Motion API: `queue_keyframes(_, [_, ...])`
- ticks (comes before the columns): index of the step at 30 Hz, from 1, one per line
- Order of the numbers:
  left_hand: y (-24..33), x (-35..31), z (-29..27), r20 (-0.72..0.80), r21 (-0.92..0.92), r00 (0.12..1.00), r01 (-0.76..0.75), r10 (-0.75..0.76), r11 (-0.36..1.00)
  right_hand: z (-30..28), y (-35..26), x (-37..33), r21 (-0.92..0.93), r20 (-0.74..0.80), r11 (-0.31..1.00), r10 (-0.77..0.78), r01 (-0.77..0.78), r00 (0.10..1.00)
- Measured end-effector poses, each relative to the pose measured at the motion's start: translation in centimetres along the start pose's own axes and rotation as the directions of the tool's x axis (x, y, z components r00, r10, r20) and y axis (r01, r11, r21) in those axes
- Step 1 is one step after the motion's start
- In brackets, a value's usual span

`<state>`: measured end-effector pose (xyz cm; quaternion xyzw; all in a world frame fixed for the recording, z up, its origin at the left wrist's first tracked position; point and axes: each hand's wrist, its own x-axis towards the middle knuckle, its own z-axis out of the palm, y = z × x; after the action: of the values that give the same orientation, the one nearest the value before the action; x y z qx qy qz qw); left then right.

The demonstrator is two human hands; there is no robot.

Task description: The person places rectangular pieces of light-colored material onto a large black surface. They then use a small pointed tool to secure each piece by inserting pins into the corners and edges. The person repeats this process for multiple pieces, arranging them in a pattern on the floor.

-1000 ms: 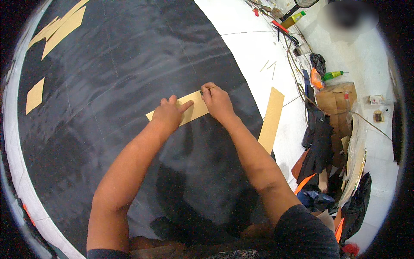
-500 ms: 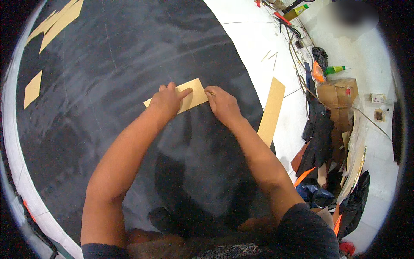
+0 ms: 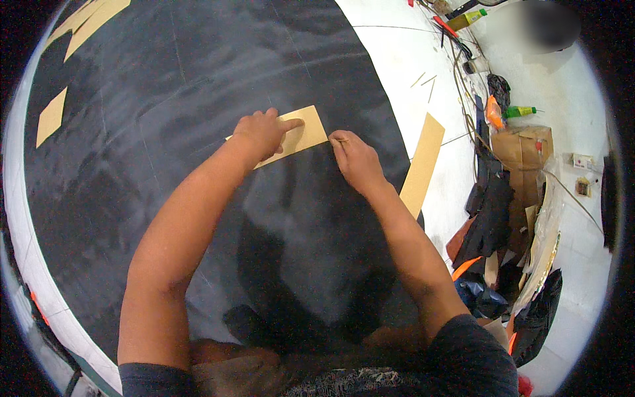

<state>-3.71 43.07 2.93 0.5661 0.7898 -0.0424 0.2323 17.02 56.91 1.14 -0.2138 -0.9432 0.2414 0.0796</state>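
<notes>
A tan card rectangle lies on a wide, shiny black sheet. My left hand presses down on its left part with spread fingers, the thumb stretched across the card. Just past the lower right corner of the card, my right hand is closed in a pinch on a small, thin thing. What that thing is cannot be made out. Faint pale lines run across the black sheet, some of them near the card.
A long tan strip overlaps the sheet's right edge and the white floor. More tan pieces lie far left, with a single one nearer. Along the right stand a cardboard box, green bottles, cables and black scraps.
My right hand has shifted slightly right and down relative to the card's right end. My left hand stays pressed on the card. The whole view has shifted a little.
</notes>
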Motion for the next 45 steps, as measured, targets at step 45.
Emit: queue_keyframes(45, [-3.1, 1.3, 0.7, 0.015, -0.130, 0.982, -0.183, 0.187, 0.974, 6.6, -10.0, 1.4, 0.319, 0.268, 0.944, -0.008, -0.080, 0.964])
